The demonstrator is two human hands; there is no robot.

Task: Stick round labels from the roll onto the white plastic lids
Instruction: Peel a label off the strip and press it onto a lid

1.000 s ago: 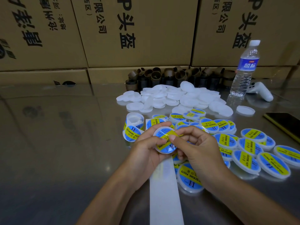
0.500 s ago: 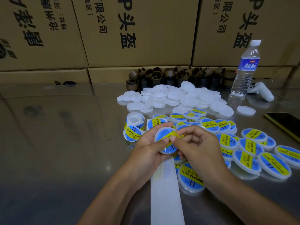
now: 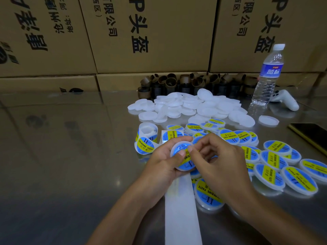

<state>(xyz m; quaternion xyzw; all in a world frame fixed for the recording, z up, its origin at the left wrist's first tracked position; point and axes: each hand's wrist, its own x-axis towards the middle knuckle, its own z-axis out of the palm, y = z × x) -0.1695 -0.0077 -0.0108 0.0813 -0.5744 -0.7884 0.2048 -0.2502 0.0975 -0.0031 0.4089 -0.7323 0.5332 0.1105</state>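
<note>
**Label being pressed onto a lid held in both hands**

The left hand (image 3: 164, 160) grips a white lid (image 3: 183, 156) from its left side, thumb laid across the face and fingers curled behind. The right hand (image 3: 219, 161) meets it from the right, thumb and forefinger pinched on the lid's edge where a blue and yellow label (image 3: 186, 160) sits on the face. The lid is raised above the table (image 3: 70, 156) and tilted toward the camera.

Just left of the left hand, the roll of labels (image 3: 146, 138) stands on the table. Its bare white backing strip (image 3: 182, 209) runs beneath the hands toward the near edge.

Beyond the hands lies a heap of plain lids (image 3: 191, 106). To the right of the right hand and below it, labelled lids (image 3: 272, 167) are spread in an overlapping group.

Farther right and beyond stand a water bottle (image 3: 269, 75), a white controller (image 3: 284, 99) and a dark phone (image 3: 313, 135). Brown cardboard cores (image 3: 185, 84) line the back, against stacked boxes (image 3: 150, 32)
</note>
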